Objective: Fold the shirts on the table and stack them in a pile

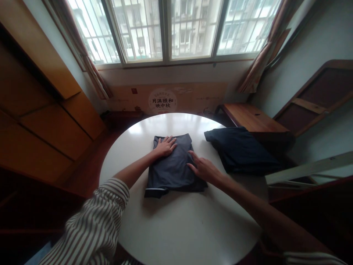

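A dark grey folded garment point(173, 169), perhaps a shirt, lies on the round white table point(171, 228). A white-edged dark strip sticks out at its near left corner. My left hand point(165, 146) rests flat on its upper part, fingers spread, palm down. At the garment's right edge is my right hand point(202, 167), with thumb and index finger apart and touching the cloth; its other fingers are partly curled. Nothing is gripped in either hand. To the right, a dark navy garment point(242, 151) lies in a loose pile, partly over the table's edge.
A small wooden desk point(256, 116) stands beyond the table at the right, near a leaning wooden-framed panel point(311, 103). Barred windows point(165, 29) and a printed banner point(187, 97) are ahead. Wooden cabinets point(46, 121) line the left side.
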Available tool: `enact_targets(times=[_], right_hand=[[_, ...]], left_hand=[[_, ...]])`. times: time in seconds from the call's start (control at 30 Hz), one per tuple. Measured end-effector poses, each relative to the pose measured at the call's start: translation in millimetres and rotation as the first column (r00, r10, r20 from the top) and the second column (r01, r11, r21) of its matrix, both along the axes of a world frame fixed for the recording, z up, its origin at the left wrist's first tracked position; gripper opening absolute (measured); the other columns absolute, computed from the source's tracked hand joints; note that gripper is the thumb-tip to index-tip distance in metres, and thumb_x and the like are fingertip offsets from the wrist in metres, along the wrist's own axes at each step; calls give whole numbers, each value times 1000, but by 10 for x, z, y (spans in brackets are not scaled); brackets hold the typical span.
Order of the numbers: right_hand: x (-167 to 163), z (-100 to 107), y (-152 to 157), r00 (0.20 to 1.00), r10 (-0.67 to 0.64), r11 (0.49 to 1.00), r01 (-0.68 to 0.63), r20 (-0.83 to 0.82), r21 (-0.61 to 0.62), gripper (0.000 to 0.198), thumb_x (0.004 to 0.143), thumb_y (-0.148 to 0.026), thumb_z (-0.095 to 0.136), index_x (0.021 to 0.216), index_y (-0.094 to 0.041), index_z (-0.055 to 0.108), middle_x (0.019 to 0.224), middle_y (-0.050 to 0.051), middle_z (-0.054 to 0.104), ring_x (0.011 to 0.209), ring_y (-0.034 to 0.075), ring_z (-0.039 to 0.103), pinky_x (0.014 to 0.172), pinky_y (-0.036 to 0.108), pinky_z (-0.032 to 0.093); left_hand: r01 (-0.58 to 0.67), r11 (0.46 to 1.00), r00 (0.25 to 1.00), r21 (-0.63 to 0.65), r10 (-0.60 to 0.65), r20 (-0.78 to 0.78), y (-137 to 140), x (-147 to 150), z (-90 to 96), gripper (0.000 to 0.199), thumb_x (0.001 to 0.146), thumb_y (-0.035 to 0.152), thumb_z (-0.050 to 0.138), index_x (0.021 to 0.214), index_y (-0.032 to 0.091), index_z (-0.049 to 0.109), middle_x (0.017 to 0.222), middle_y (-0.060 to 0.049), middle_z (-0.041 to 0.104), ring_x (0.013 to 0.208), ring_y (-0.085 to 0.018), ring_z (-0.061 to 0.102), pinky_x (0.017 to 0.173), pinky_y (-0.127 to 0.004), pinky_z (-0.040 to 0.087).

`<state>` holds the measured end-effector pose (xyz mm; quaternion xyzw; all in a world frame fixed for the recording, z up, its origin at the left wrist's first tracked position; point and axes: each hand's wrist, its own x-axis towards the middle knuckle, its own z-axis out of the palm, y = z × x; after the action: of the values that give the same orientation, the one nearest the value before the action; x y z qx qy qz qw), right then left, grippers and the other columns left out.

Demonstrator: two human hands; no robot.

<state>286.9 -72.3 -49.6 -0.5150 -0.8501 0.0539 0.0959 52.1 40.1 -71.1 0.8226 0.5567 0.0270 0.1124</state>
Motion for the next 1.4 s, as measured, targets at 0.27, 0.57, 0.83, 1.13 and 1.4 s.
enact_targets(times=[0.27, 0.57, 0.83, 1.13, 1.4], right_hand=[[47, 111, -234, 986, 141, 978, -124, -92, 168, 33, 99, -33, 46, 123, -16, 62, 99, 14, 69, 92, 28, 66, 80, 37, 50], [-1140, 129, 185, 689, 687, 714, -699, -232, 37, 47, 101, -44, 45, 139, -18, 55, 145, 12, 52, 137, 22, 43, 116, 39, 30], [-1153, -83, -352, 692, 700, 694, -717, -178, -57, 69, 92, -65, 47, 147, -24, 47, 164, 13, 13, 150, 35, 4, 120, 54, 10], [-958, 87, -728, 621, 712, 656, -755, -327, -6, 71, 97, -54, 46, 152, -11, 33, 154, 16, 40, 144, 23, 33, 121, 42, 18], [135, -104, -503, 924, 330, 938, -344, -192, -46, 52, 101, -46, 42, 149, -27, 42, 157, 10, 36, 148, 31, 23, 115, 60, 24]], left_hand=[[92, 994, 995, -63, -94, -31, 237, -143, 136, 60, 97, 57, 32, 153, 33, 33, 163, -5, 21, 148, -35, 22, 115, -62, 17], [89, 985, 992, -150, -102, -77, 280, -178, 127, 62, 99, 57, 27, 156, 38, 17, 165, -1, 7, 151, -32, 7, 115, -66, 6], [93, 987, 994, -128, -99, -43, 286, -186, 94, 62, 98, 61, 26, 156, 39, 19, 165, 0, 8, 151, -32, 7, 114, -68, 5], [75, 996, 997, -37, -76, -16, 121, -134, 192, 56, 102, 48, 23, 155, 32, 25, 165, -3, 11, 151, -33, 7, 113, -70, 7], [-121, 965, 982, 234, 81, 173, -720, -535, 103, 53, 96, 34, 45, 146, 18, 41, 157, -14, 35, 147, -32, 24, 117, -59, 21]])
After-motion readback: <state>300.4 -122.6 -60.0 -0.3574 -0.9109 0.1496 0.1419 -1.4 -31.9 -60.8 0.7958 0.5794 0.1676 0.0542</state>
